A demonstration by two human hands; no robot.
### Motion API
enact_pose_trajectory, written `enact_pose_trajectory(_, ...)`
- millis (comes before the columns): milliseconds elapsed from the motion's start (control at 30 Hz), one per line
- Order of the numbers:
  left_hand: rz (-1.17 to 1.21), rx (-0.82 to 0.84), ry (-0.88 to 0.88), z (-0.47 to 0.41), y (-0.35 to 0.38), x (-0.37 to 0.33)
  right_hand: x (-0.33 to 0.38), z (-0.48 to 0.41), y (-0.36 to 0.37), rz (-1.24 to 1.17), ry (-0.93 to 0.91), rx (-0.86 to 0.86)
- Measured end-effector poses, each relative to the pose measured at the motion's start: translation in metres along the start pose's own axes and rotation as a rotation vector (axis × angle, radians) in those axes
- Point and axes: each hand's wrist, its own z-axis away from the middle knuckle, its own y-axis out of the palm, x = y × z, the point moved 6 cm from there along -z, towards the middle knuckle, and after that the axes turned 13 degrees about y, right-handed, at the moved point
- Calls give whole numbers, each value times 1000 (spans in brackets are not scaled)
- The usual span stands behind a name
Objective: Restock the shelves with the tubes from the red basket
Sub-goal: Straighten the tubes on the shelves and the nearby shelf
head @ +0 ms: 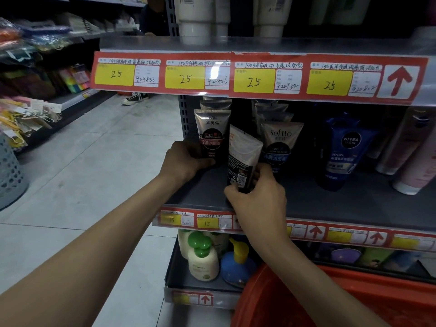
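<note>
Head view: the red basket (330, 300) sits low at the right, under the right forearm; what it holds cannot be seen. On the grey shelf (342, 204) rows of tubes stand cap down. The left hand (186, 159) curls its fingers round the foot of the front red-band tube (212, 133), printed "Softto" and "MEN CREAM CLEANSER". Just beside it, the right hand (259, 199) grips the cap end of a tilted tube (243, 156), thumb and fingers closed round it. The tilted tube's back, with a barcode, faces out, and it leans between the red-band tube and a blue-band tube (280, 142), also marked "Softto". Further right stands a dark blue Nivea tube (342, 152) reading "NIVEA MEN" and "HYDRA". The price strip (236, 77) above carries four yellow tags, each handwritten "25", and a red arrow pointing up. The level below holds a green-capped pump bottle (203, 260) and a blue bottle (238, 265) with a yellow top. Pale floor tiles (94, 161) run along the aisle, with a grey perforated bin (9, 171) at the left.
</note>
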Motion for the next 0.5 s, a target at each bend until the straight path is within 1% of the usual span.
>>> enact_pose_trajectory(500,1,-39,-34,-7,7,1,-4,-2,2,-25,4,31)
